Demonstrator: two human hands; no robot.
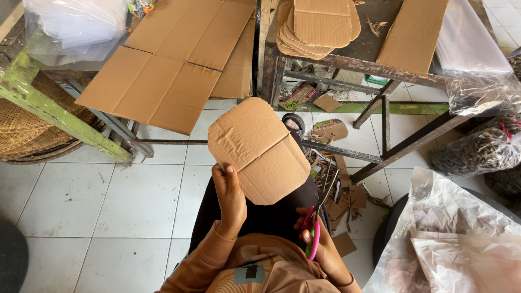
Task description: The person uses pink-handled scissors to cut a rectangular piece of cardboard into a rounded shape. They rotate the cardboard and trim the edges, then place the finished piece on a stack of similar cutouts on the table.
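Sleeves, orange-brown, mine, fill the bottom edge of the view, with my lap in dark cloth beneath.

Item: right hand (320,239), low at about five o'clock, closed through the pink-and-green handles of the scissors (315,228). Blades point up toward one o'clock, tips parted a little, clear of the card.

Item: left hand (229,198), near centre, pinching the cardboard piece (259,149) at its lower left edge, thumb on the near face, fingers hidden behind.

Item: cardboard piece, rounded corners, one crease running from lower left to upper right. It stands above the left hand toward twelve o'clock; its long axis leans toward eleven o'clock. From the scissors it lies at about eleven o'clock, near but apart; its lower right edge is the part closest to the blade tips. My left hand has it, and my right is the free one nearest that edge.

Item: stack of cut cardboard shapes (317,27) on the dark metal table (347,59), twelve o'clock, well apart.

Item: large flat cardboard sheet (168,65), eleven o'clock, creased into panels.

Item: offcuts (342,206) on the white tiled floor (108,201), three o'clock of my lap.

Item: clear plastic bags (461,239), four o'clock.
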